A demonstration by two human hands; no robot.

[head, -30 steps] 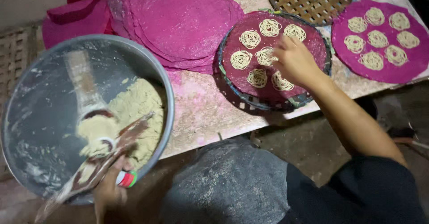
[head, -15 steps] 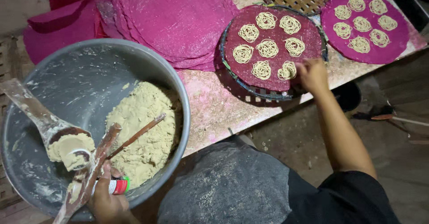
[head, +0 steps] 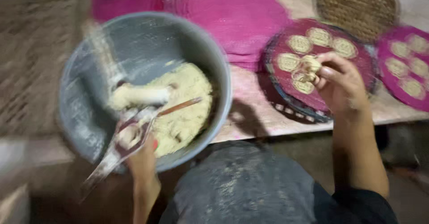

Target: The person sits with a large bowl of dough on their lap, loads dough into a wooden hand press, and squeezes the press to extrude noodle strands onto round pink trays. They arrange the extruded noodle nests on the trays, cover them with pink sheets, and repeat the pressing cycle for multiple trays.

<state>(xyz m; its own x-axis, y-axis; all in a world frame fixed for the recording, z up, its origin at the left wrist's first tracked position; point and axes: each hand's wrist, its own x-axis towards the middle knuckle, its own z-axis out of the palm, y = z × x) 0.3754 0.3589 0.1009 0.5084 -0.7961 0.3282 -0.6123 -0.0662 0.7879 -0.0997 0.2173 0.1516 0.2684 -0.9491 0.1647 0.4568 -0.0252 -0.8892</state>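
Note:
My left hand [head: 142,154] grips the long handles of a metal press tool [head: 127,132] at the near rim of a big grey bowl [head: 214,67]. Pale yellow dough [head: 187,99] fills the bowl's right half, and a lump of it sticks to the tool's head. My right hand [head: 342,87] is over a round tray covered with magenta cloth [head: 313,103], fingers pinched on a small dough coil [head: 308,70]. Several other coils lie on that tray. The frame is blurred.
A second magenta round with several coils [head: 404,70] lies at the far right. A bare woven tray [head: 355,7] sits behind it. A stack of magenta cloths [head: 232,14] lies behind the bowl. My grey-clothed knee [head: 241,192] is below the table edge.
My right hand has lifted from the tray's near edge and now pinches a coil over it. The press tool swung in the bowl. The view shifted right.

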